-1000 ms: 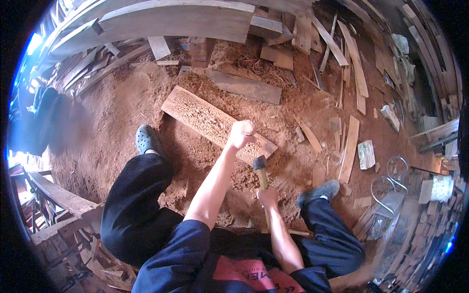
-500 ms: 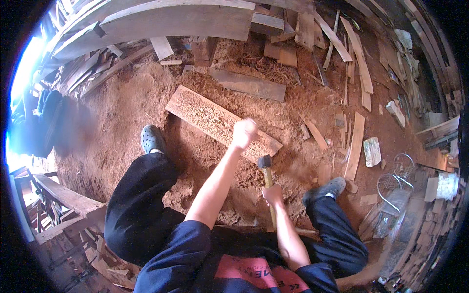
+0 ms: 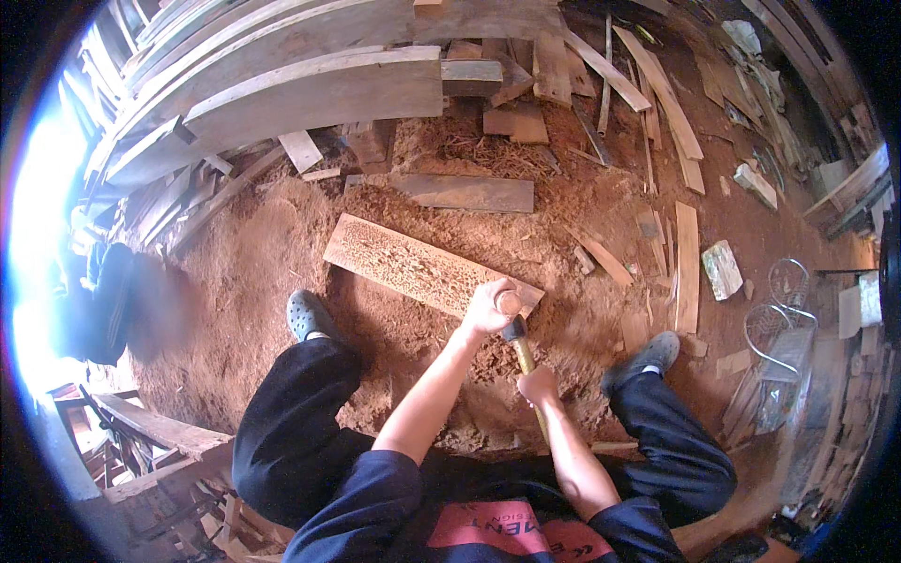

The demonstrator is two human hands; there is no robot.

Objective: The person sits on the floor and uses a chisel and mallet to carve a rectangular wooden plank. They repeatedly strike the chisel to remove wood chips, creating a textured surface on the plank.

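Observation:
A long carved board [image 3: 399,263] lies slanted on the sawdust-covered ground before me, its face pitted and strewn with small chips. Over its right end my left hand [image 3: 486,308] is closed around a chisel, whose round wooden butt [image 3: 509,302] points up at me. The blade is hidden under the hand. My right hand [image 3: 538,386] grips the light handle of a hammer [image 3: 526,355]. Its dark head [image 3: 513,328] is just below the chisel's butt in the picture; whether they touch I cannot tell.
My feet in grey clogs [image 3: 305,316] flank the board. Beyond it lies a darker plank [image 3: 469,192], with large stacked beams [image 3: 319,94] behind. Loose strips [image 3: 687,267] and a wire-framed object [image 3: 779,328] are at right. A blurred person [image 3: 103,300] is at far left.
My left hand has lowered to the board's right end, and the chisel's butt now shows. The hammer head has come close to it. The whole view has shifted and turned slightly.

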